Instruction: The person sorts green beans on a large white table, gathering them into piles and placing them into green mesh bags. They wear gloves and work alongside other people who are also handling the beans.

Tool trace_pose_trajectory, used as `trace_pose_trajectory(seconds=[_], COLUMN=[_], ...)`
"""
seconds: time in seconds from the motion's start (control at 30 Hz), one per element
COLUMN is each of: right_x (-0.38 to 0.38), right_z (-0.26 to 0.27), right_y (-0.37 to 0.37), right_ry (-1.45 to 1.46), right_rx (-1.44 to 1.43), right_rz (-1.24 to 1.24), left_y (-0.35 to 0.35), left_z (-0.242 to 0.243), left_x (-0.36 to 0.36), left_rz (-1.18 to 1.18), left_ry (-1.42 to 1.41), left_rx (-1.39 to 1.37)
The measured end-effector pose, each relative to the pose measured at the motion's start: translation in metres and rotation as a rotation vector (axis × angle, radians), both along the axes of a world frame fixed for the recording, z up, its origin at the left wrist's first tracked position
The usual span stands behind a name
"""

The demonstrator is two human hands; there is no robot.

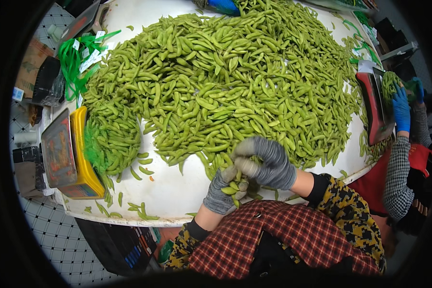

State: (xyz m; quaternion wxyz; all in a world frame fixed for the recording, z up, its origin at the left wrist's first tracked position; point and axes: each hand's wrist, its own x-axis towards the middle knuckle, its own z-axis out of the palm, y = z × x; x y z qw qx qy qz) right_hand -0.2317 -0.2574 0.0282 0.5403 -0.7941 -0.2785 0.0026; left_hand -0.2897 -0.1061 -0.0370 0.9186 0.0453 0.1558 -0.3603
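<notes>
A wide heap of green soybean pods (216, 90) covers much of the white table (172, 194). At the heap's near edge, my left hand (223, 190), in a grey knitted glove, is closed around several pods (234, 189). Close against it is my right hand (266, 163), gloved the same way, with thumb and fingertips bent together by the pods; whether a pod is between them is hidden. Left of the heap, a green mesh net (95, 144) full of pods lies beside a yellow scale (88, 162) with a metal pan.
Green mesh strips with paper tags (72, 68) lie at the upper left, near another scale (81, 21). A red scale (372, 108) stands at the right edge, where a co-worker's blue-gloved hand (401, 108) holds netted pods. Another blue glove (223, 5) shows at the far edge. Loose pods (140, 212) lie near the front rim.
</notes>
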Motion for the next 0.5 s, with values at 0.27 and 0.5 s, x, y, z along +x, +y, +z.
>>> trace_pose_trajectory(seconds=[0.27,0.5], right_x=[0.141,0.143], right_z=[-0.053,-0.040], right_y=[0.016,0.020], right_ry=[-0.044,-0.013], right_rx=[-1.060,-1.010], right_rz=[-0.121,-0.054], left_y=[0.006,0.011], left_z=[-0.006,-0.008], left_x=[0.000,0.000], left_rz=[0.129,0.239], left_ry=[-0.112,-0.080], left_rx=[-0.050,-0.036])
